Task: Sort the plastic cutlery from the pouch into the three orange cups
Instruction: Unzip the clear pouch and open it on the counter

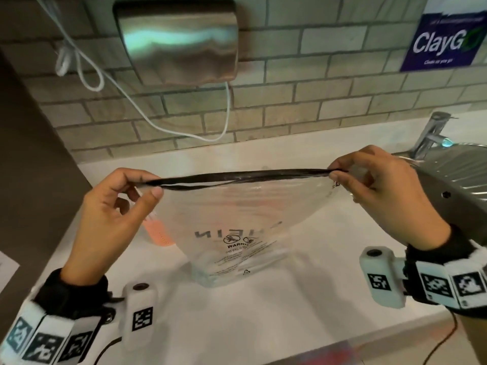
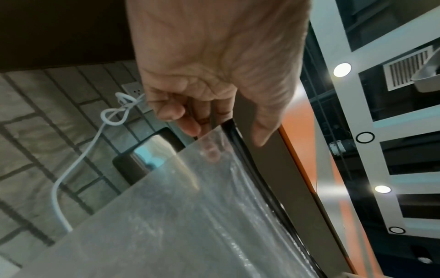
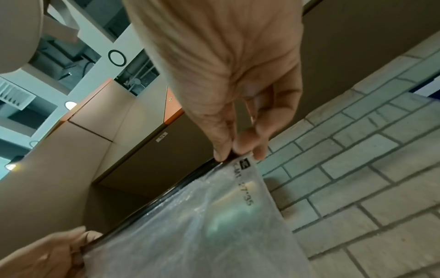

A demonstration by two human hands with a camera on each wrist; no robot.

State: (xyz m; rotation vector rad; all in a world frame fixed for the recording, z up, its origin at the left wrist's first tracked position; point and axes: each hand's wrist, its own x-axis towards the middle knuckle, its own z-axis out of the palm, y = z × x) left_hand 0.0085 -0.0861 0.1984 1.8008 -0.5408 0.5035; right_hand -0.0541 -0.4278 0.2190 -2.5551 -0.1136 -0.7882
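Note:
A clear plastic zip pouch [image 1: 237, 233] with black print hangs above the white counter, its black zip strip [image 1: 242, 176] stretched level between my hands. My left hand [image 1: 147, 187] pinches the strip's left end with thumb and fingers. My right hand [image 1: 336, 172] pinches the right end. The left wrist view shows the left hand [image 2: 226, 131] at the pouch [image 2: 190, 216] corner. In the right wrist view the right hand [image 3: 234, 152] pinches the pouch [image 3: 202, 225] corner. An orange cup [image 1: 158, 231] shows blurred behind the pouch's left side. No cutlery is plainly visible.
The white counter [image 1: 237, 325] runs under the pouch. A metal sink basin [image 1: 453, 180] and tap [image 1: 432, 133] stand at the right. A steel wall unit [image 1: 179, 40] with a white cord [image 1: 131, 96] hangs on the brick wall. A dark panel [image 1: 31, 154] bounds the left.

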